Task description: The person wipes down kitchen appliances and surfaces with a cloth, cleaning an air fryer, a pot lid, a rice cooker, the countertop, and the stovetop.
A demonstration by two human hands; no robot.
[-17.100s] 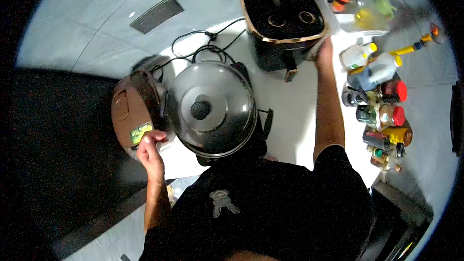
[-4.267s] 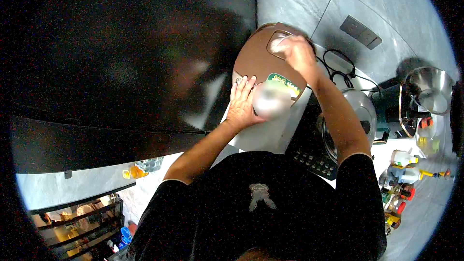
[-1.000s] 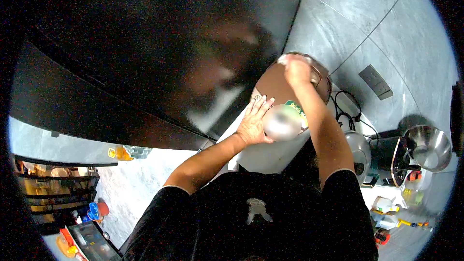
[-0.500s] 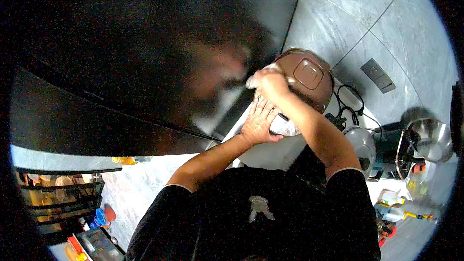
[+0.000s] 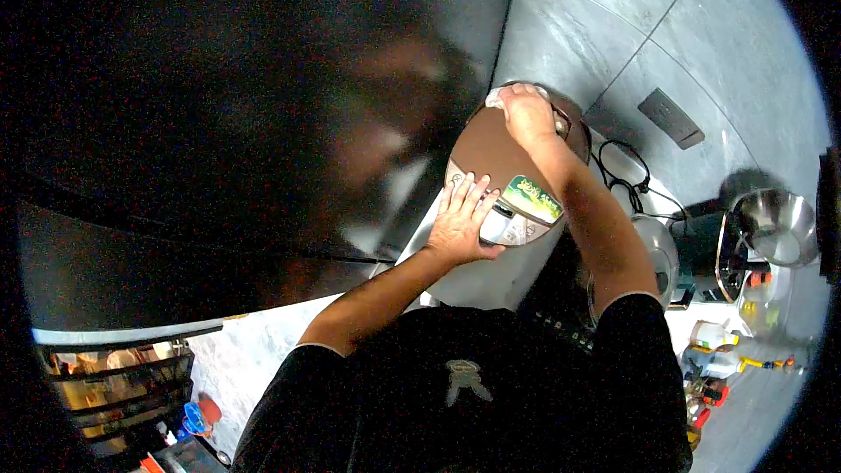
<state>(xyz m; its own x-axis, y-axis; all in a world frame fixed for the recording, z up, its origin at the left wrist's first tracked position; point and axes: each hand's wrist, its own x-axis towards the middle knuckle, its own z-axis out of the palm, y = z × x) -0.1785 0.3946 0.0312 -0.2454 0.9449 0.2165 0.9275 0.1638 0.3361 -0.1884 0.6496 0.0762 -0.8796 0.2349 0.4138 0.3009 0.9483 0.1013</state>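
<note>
A rounded rice cooker [image 5: 484, 144] with a brown lid stands in front of me, a green and yellow sticker and a silvery panel at its near side. My left hand [image 5: 462, 221] lies on the near left part of the cooker with its fingers spread. At the far edge of the lid, my right hand [image 5: 529, 116] presses a bunched white cloth [image 5: 495, 98] against the surface. Part of the cloth is hidden under the fingers, and my right forearm covers the lid's right side.
A large glossy dark panel [image 5: 263, 105] rises close on the left. Black cables [image 5: 644, 177] run behind the cooker below a wall socket [image 5: 671, 119]. To the right are a steel bowl [image 5: 780, 228] and several bottles; a shelf rack [image 5: 123, 385] stands lower left.
My right hand has moved with the cloth from the lid's left side to its far edge, uncovering the sticker. My left hand remains on the cooker's near side.
</note>
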